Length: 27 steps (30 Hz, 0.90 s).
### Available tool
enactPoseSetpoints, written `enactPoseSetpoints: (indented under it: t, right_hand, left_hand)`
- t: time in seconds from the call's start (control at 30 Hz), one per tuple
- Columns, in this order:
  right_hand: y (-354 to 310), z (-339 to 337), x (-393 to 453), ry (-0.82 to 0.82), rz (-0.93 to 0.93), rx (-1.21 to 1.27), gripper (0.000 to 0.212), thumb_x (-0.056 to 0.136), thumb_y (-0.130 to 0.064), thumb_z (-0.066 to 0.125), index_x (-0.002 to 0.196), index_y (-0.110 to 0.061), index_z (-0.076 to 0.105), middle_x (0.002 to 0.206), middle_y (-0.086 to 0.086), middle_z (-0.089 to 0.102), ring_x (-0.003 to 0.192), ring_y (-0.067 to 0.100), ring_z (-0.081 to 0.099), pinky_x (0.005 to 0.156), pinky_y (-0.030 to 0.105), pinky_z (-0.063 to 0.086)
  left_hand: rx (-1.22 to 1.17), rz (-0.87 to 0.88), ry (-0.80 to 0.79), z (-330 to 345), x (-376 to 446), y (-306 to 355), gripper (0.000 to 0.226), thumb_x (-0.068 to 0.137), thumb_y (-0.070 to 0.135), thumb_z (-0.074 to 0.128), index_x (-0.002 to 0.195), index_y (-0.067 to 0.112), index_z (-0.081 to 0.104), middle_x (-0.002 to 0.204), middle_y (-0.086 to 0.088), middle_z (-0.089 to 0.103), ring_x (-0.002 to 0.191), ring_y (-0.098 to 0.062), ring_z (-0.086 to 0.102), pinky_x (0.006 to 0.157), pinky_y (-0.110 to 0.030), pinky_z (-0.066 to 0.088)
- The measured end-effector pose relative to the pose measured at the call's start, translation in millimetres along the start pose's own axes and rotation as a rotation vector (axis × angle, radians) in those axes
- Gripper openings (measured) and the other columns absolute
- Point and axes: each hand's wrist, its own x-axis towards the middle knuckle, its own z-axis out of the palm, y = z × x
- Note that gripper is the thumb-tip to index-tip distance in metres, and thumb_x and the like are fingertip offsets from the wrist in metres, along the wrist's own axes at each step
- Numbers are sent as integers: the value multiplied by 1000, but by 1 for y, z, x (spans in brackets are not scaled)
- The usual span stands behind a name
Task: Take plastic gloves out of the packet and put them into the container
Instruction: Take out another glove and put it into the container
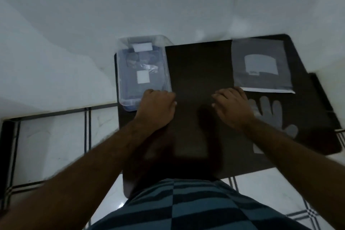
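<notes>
A clear container (143,73) sits on the left end of the dark bench (197,73), in the middle left of the frame. Crinkly plastic lies inside it. The left hand (157,109) rests at its near corner, fingers curled down; I cannot tell if it grips anything. The right hand (232,107) lies flat on the bench, fingers loose. To its right lies a clear plastic glove (274,115). Above the glove is the packet (261,65), lying flat.
</notes>
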Motion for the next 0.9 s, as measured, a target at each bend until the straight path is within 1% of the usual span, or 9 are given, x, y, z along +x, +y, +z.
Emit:
enactPoseSetpoints:
  t: [0.07, 0.13, 0.27, 0.43, 0.53, 0.63, 0.77, 0.83, 0.9]
  right_hand:
    - [31, 8, -36, -24, 32, -3, 37, 101, -36, 57, 134, -21, 65, 137, 4, 62, 132, 30, 53, 122, 51, 26]
    - [65, 19, -69, -61, 63, 2, 36, 100, -36, 57, 132, -22, 67, 135, 3, 63, 128, 29, 55, 116, 50, 34]
    - [138, 45, -123, -99, 85, 55, 36, 97, -34, 62, 131, -22, 67, 132, 7, 65, 121, 31, 58, 107, 51, 44]
    - [208, 69, -169, -144, 26, 88, 44, 96, -46, 47, 124, -20, 69, 124, 7, 67, 116, 33, 60, 105, 51, 44]
    - [237, 85, -187, -142, -65, 96, 37, 99, -44, 53, 123, -21, 67, 125, 5, 67, 118, 29, 60, 105, 46, 43]
    - [260, 95, -203, -209, -173, 88, 48, 98, -61, 51, 130, -27, 62, 134, 1, 62, 125, 24, 56, 109, 44, 42]
    - [275, 103, -222, -305, -304, -15, 71, 89, -78, 46, 138, -27, 59, 143, 3, 59, 135, 28, 52, 119, 51, 35]
    - [279, 109, -228, -326, -365, -86, 73, 88, -78, 45, 138, -27, 60, 143, 4, 61, 136, 29, 53, 120, 54, 33]
    - [281, 113, -231, -320, -399, -118, 67, 89, -72, 51, 138, -26, 60, 144, 4, 61, 138, 28, 52, 122, 55, 30]
  left_hand:
    - [-17, 66, -18, 14, -4, 34, 19, 103, 37, 54, 98, 25, 68, 92, 2, 73, 88, -20, 68, 94, -43, 51]
    - [-36, 117, -50, 31, -5, 70, 21, 102, 36, 54, 107, 25, 71, 100, 2, 75, 95, -22, 69, 92, -44, 51]
    - [-53, 197, -128, 75, -3, 148, 24, 103, 36, 54, 116, 27, 73, 112, 3, 75, 106, -22, 69, 95, -43, 51]
    - [-106, 202, -235, 130, 6, 237, 26, 106, 32, 54, 124, 28, 72, 121, 3, 72, 115, -18, 64, 105, -44, 47]
    - [-129, 238, -305, 157, 12, 278, 23, 106, 29, 54, 115, 27, 75, 114, 4, 73, 106, -16, 66, 104, -43, 50]
    - [-57, 296, -287, 181, 11, 310, 25, 104, 29, 56, 121, 28, 75, 123, 4, 72, 113, -19, 64, 101, -42, 49]
    - [17, 317, -280, 200, 3, 332, 33, 103, 45, 58, 130, 30, 70, 140, 5, 65, 130, -16, 56, 109, -39, 43]
    - [61, 294, -334, 205, -1, 335, 42, 102, 55, 57, 133, 30, 68, 142, 5, 62, 133, -17, 53, 112, -40, 40]
    - [108, 285, -371, 208, -5, 336, 47, 101, 60, 55, 135, 30, 67, 140, 5, 62, 131, -17, 53, 111, -40, 40]
